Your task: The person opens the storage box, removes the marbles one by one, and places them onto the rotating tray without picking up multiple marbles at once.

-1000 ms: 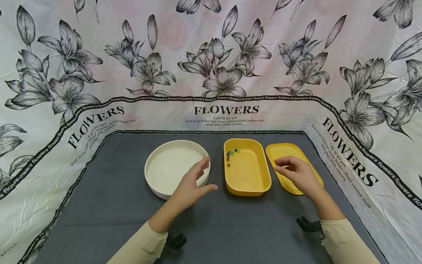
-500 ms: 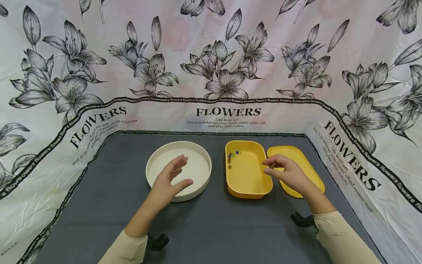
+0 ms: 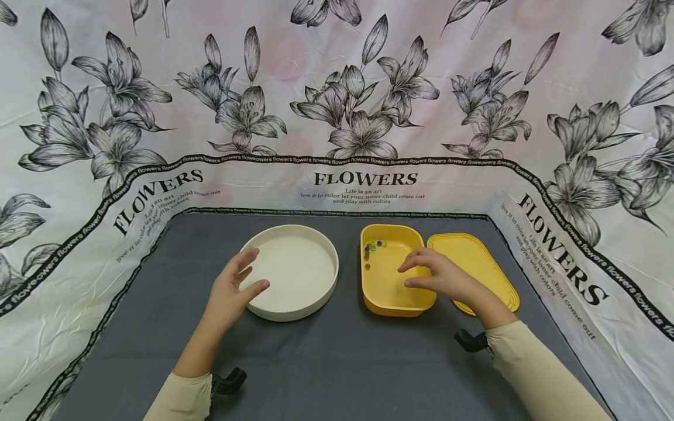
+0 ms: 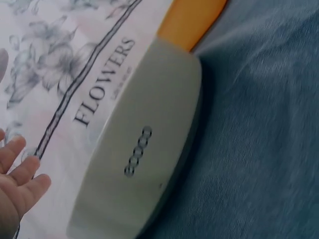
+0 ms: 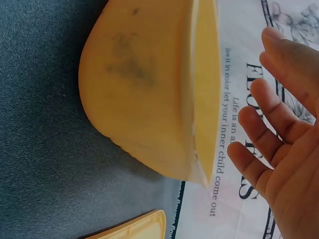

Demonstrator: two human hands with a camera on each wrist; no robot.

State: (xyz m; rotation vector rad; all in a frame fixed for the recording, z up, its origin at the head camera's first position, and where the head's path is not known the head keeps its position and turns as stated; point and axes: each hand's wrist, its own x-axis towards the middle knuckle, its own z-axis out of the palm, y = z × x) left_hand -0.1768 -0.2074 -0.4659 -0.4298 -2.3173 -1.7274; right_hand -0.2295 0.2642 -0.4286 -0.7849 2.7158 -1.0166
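A round white tray (image 3: 295, 275) stands on the grey cloth, its side wall facing the left wrist camera. Over its left rim hovers my left hand (image 3: 229, 295), fingers spread loosely and holding nothing. To the tray's right is a yellow rectangular tub (image 3: 392, 295). Several small glass beads (image 3: 367, 249), blue, green and brown, lie along its far left side. My right hand (image 3: 439, 275) is above the tub's right part with thumb and fingers apart; nothing is between them in the right wrist view.
A flat yellow lid (image 3: 474, 251) lies to the right of the tub, partly hidden by the right forearm. Grey cloth (image 3: 326, 362) covers the table in front. Behind and at the sides rises a white curtain (image 3: 363, 181) printed with flowers and lettering.
My left hand has moved left, from over the tray's right side to its left rim. My right hand has moved left from above the lid to over the tub. The beads stay put.
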